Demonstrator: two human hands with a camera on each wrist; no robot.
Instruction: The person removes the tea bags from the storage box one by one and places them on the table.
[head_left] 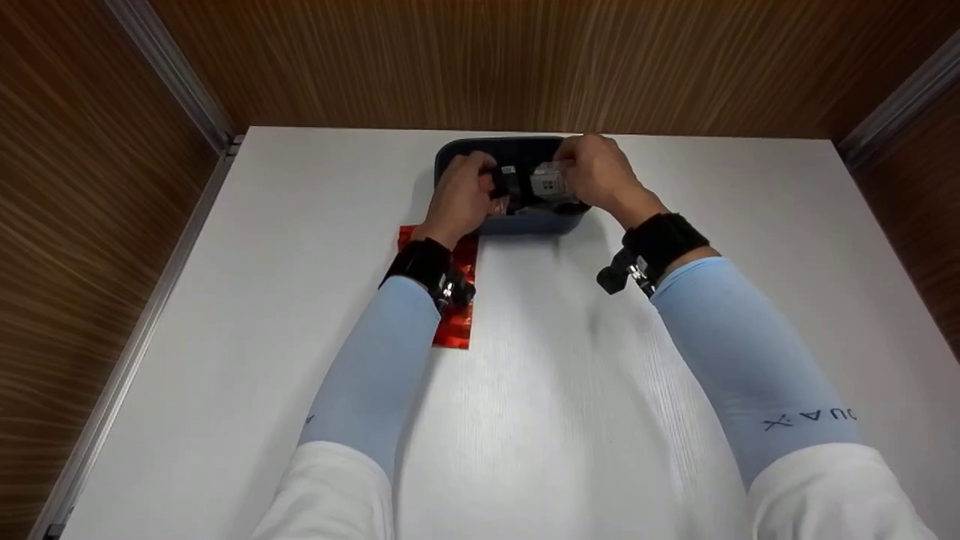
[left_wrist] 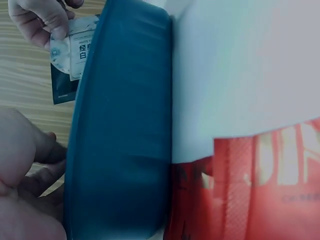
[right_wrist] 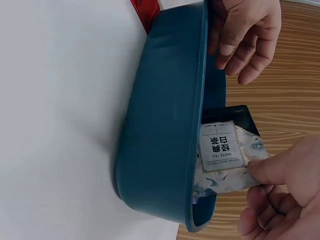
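Blue basin (left_wrist: 120, 140) beside red packet (left_wrist: 250, 190)

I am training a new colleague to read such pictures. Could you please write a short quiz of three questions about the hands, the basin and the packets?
1. True or false: the right hand pinches a white tea packet over the blue basin.
2. What colour is the flat packet lying on the white table under the left forearm?
A. green
B. red
C. yellow
3. Fill the gap: in the head view, the left hand holds a small ____ item at the basin.

Key:
1. true
2. B
3. black
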